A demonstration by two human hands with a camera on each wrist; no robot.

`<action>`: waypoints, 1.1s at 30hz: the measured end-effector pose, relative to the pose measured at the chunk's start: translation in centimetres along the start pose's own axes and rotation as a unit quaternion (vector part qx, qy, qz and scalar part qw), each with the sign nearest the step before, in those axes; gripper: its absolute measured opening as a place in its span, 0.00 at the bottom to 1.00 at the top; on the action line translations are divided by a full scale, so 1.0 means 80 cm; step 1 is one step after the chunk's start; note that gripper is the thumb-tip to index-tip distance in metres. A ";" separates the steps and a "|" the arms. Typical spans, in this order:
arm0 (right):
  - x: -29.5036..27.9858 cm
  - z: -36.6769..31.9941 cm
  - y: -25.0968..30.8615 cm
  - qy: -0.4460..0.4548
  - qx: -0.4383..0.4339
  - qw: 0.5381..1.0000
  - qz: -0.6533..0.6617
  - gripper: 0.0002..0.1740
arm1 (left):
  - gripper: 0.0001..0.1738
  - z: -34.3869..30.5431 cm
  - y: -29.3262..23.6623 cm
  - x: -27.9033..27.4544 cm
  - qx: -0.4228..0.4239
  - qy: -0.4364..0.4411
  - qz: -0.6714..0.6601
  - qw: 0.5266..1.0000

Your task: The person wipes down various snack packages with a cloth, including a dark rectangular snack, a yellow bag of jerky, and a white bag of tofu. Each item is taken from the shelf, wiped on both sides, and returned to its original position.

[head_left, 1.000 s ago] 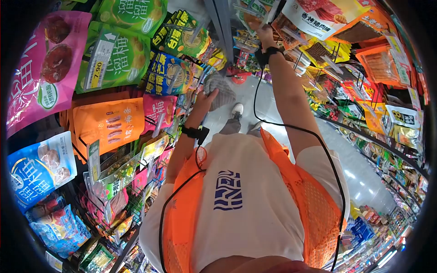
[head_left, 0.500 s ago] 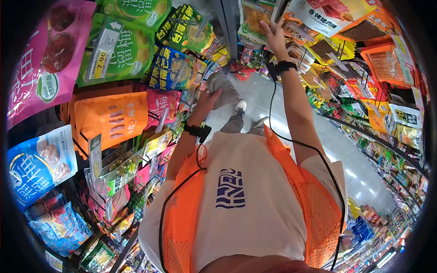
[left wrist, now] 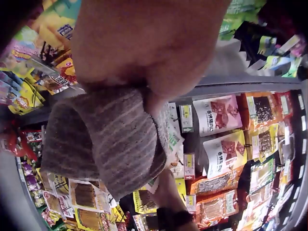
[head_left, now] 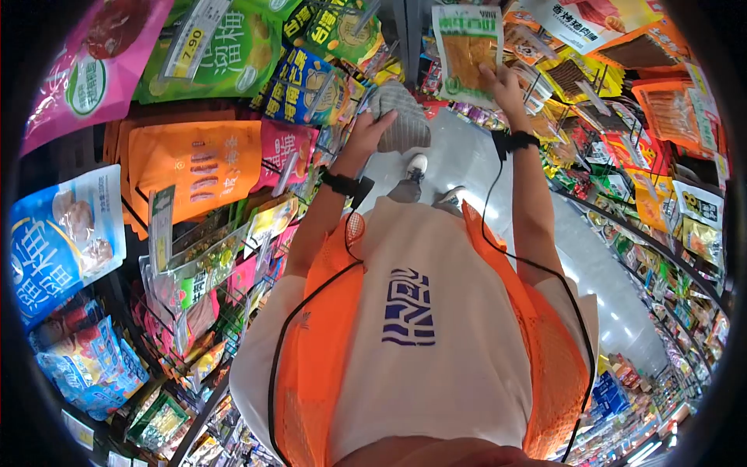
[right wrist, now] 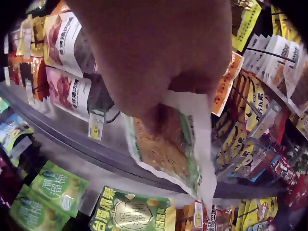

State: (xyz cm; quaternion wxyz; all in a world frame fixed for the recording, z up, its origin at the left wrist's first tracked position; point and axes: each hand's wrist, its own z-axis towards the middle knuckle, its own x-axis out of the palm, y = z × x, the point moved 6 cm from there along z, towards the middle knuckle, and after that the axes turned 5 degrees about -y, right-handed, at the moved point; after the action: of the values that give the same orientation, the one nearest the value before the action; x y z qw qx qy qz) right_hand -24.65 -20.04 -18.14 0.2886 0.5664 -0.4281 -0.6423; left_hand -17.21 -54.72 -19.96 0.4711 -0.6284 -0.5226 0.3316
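My left hand (head_left: 367, 136) grips a folded grey striped cloth (head_left: 405, 118), thumb on its near side. In the left wrist view the cloth (left wrist: 118, 144) hangs in a loose fold below the hand (left wrist: 144, 43). A flat snack packet (head_left: 465, 54) with white and green edges and a clear window over brown food is pinched in my right hand (head_left: 507, 97). The right wrist view shows this packet (right wrist: 161, 151) tilted under the hand (right wrist: 154, 57), its top partly hidden by the fingers. Cloth and packet are apart in the head view.
Hanging snack bags crowd both sides: an orange bag (head_left: 193, 183), green bags (head_left: 241, 54) and a blue bag (head_left: 70, 241) at left, an orange packet (head_left: 669, 113) at right. A dark rack post (head_left: 408, 39) stands ahead. Grey floor (head_left: 459, 156) runs between the racks.
My right hand has drawn the packet back from the right-hand rack toward me, so more of it shows. The left hand has shifted slightly up and right with the cloth.
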 end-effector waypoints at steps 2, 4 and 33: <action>-0.003 -0.030 -0.016 0.028 0.042 0.996 0.069 0.21 | 0.13 0.005 0.018 0.001 0.018 -0.044 -0.049 0.998; -0.004 -0.051 -0.042 0.039 0.089 0.984 0.147 0.22 | 0.14 0.022 0.013 0.006 0.020 -0.057 -0.021 0.998; -0.202 -0.221 0.016 -0.218 0.117 0.863 0.440 0.21 | 0.22 -0.056 -0.155 0.355 0.589 0.255 0.390 0.660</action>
State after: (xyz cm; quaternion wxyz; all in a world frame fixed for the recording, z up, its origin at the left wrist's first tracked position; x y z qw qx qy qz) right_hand -4.46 -10.77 -9.12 0.3726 0.1943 -0.7569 -0.5006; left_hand -10.75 -28.18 -4.65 0.6850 -0.4258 0.2155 0.5505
